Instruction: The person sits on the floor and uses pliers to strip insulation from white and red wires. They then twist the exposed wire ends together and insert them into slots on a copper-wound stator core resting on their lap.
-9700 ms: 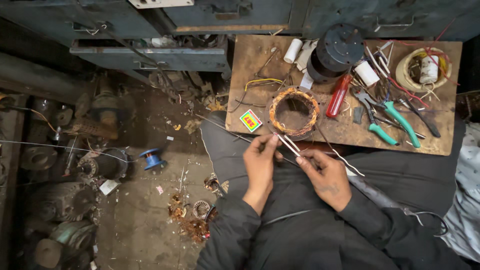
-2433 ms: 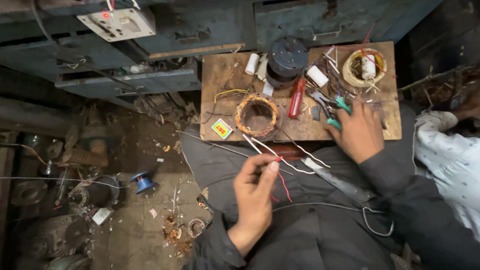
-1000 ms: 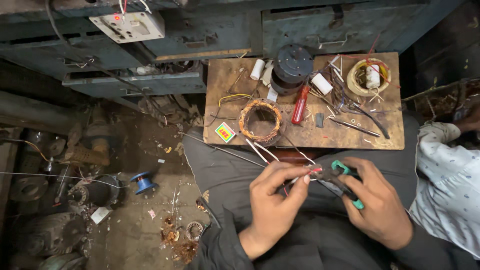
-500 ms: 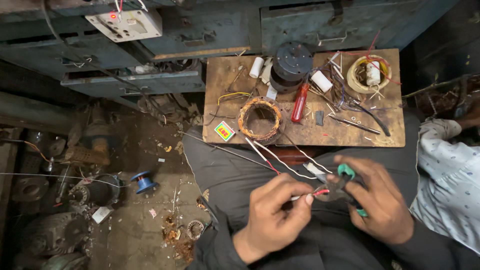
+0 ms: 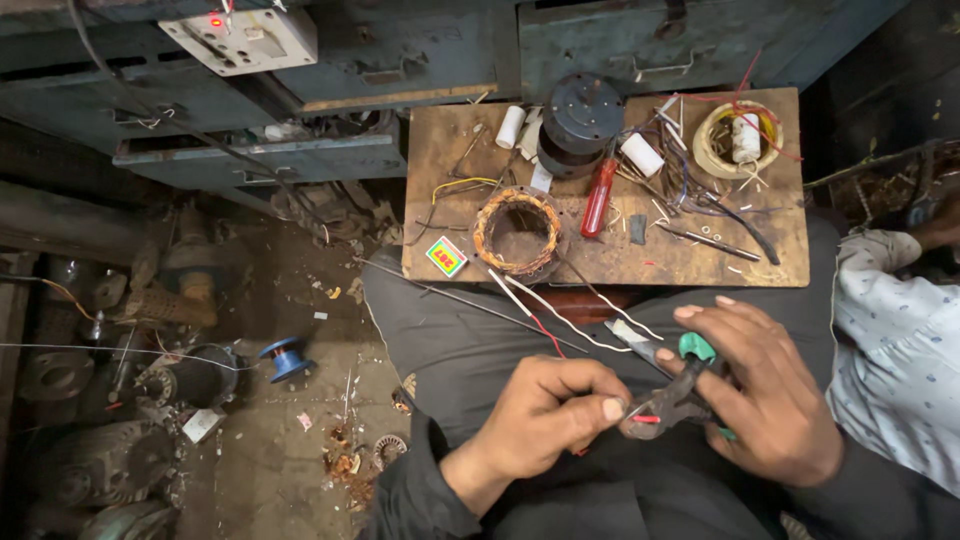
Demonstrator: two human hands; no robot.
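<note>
Both hands work close together over the person's lap. Left hand [image 5: 555, 410] is closed in a pinch, thumb and forefinger clamped on a thin red wire [image 5: 640, 418] at its end. Right hand [image 5: 765, 395] is wrapped around green-handled pliers [image 5: 672, 395], whose dark nose meets the red wire just beside the left thumb. Fingers of the right hand are partly spread, the forefinger stretched out above the handle.

From the pinch, the red wire and a few white leads [image 5: 560, 305] run up across the dark trousers to a stator [image 5: 517, 232] with copper windings, which sits on the near edge of a wooden desk [image 5: 770, 262]. Just left of the stator lies a small bright matchbox [image 5: 446, 256]. Right of it lies a red screwdriver [image 5: 598, 198], and behind that stands a dark round motor [image 5: 580, 125]. A roll of tape [image 5: 738, 140] with a white piece in its middle sits at the far right corner, among loose wires and small tools.

On the dirty floor to the left lies a blue spool [image 5: 285, 357], near old motor parts. A white switch box [image 5: 243, 38] with a red light hangs at the top left. Another person's patterned sleeve [image 5: 895, 340] shows at the right edge.
</note>
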